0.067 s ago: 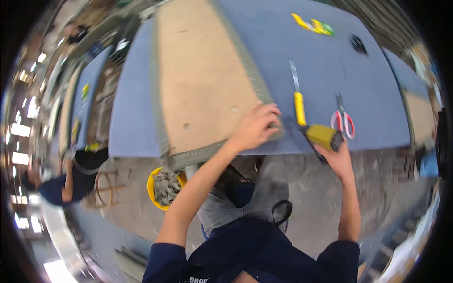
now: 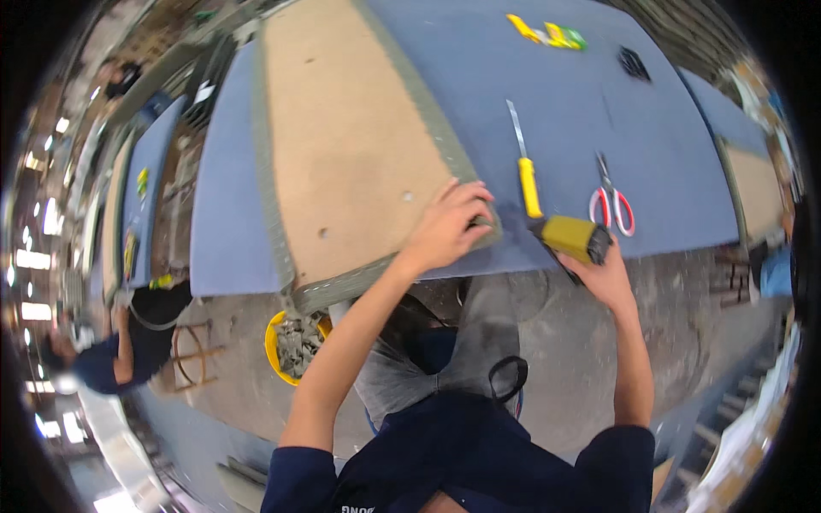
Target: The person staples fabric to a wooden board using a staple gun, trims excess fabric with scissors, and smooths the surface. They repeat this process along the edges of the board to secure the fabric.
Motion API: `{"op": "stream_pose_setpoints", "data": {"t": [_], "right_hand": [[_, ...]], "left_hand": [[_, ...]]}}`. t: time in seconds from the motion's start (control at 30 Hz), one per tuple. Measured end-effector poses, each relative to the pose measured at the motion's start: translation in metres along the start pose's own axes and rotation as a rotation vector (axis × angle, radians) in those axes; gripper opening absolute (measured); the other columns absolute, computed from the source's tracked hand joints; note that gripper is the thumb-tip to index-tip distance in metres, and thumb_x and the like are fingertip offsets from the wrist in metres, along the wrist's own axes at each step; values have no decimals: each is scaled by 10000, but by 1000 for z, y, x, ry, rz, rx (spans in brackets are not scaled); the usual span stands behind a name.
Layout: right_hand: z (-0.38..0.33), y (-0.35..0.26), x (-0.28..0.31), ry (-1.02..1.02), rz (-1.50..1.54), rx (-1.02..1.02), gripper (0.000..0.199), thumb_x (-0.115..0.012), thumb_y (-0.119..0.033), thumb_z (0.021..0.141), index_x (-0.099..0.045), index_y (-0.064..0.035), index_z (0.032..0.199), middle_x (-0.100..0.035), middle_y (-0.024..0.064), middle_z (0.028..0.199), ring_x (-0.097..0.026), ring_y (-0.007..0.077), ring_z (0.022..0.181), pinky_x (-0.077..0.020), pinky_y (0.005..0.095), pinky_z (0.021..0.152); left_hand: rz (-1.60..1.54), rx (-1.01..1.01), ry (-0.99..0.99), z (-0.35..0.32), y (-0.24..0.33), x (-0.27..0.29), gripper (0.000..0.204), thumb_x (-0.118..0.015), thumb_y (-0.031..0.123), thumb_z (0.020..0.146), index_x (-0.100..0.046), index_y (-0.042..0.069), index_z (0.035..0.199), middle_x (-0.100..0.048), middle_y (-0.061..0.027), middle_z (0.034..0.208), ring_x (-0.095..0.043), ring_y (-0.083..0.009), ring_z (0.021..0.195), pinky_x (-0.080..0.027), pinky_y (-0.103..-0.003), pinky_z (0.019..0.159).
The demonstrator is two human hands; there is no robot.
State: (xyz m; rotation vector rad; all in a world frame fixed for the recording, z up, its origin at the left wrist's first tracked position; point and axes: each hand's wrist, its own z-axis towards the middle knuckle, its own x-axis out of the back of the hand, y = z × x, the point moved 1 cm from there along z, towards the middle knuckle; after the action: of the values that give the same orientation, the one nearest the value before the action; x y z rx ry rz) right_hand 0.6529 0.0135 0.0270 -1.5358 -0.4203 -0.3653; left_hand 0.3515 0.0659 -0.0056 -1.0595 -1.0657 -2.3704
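My left hand (image 2: 445,227) lies over the near right corner of a long tan board panel (image 2: 351,145). Its fingers curl around the grey-green fabric edging (image 2: 428,120) folded over the board's rim. A staple gun (image 2: 571,238), with an olive-yellow body and a dark end, is gripped by my right hand (image 2: 605,272) just right of that corner, apart from the panel. Beyond the staple gun lie a long-bladed knife with a yellow handle (image 2: 529,186) and scissors with red and white handles (image 2: 612,209).
The panel rests on a blue-grey covered table (image 2: 658,171). Yellow-green wrappers (image 2: 547,32) and a black object (image 2: 633,64) lie farther back. Under the near edge stands a yellow bucket (image 2: 274,349) of scraps. A person (image 2: 111,350) works at another table on the left.
The whole view has shifted a little, so table and tools sit slightly farther left. Both hands keep their holds, and the right stays with the staple gun beside the panel's corner.
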Motion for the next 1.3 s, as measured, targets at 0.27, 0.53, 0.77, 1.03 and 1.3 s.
{"op": "stream_pose_setpoints", "data": {"t": [0.27,0.53,0.77,1.03,1.3], "right_hand": [[17,7,-24,-35,56,-121,699,-922,-264,779,-510,73,1232,-692,121,1106,-683,181,1024,-542,340,935],[17,11,-31,-102,-72,-120,678,-922,-268,780,-520,64,1213,-696,129,1114,-684,173,1041,-552,332,916],[20,3,-27,-119,-182,-10,585,-923,-265,742,-628,16,1162,-682,160,1132,-691,277,1021,-542,391,908],[92,-91,-26,-699,-1073,359,582,-915,-299,654,-690,-50,1129,-642,191,1019,-638,391,942,-516,461,862],[83,-46,-13,-473,-827,170,680,-883,-361,718,-616,24,1212,-643,227,1067,-643,414,1002,-520,458,907]], "left_hand": [[-117,55,-118,18,-23,-2,133,-744,143,903,-641,85,965,-592,-47,1335,-465,-279,1425,-247,-517,1247],[-215,75,-195,18,-19,-10,134,-747,108,888,-625,87,938,-593,-42,1335,-453,-273,1436,-227,-511,1259],[-251,19,-117,13,-19,-16,138,-738,88,867,-615,83,931,-592,-71,1296,-461,-280,1420,-223,-529,1253],[-264,53,-128,5,-23,-23,119,-729,85,863,-624,48,904,-584,-87,1293,-461,-293,1412,-214,-540,1256],[-320,56,-144,10,-21,-30,118,-712,83,880,-614,42,932,-600,-87,1264,-480,-279,1383,-219,-531,1262]]}}
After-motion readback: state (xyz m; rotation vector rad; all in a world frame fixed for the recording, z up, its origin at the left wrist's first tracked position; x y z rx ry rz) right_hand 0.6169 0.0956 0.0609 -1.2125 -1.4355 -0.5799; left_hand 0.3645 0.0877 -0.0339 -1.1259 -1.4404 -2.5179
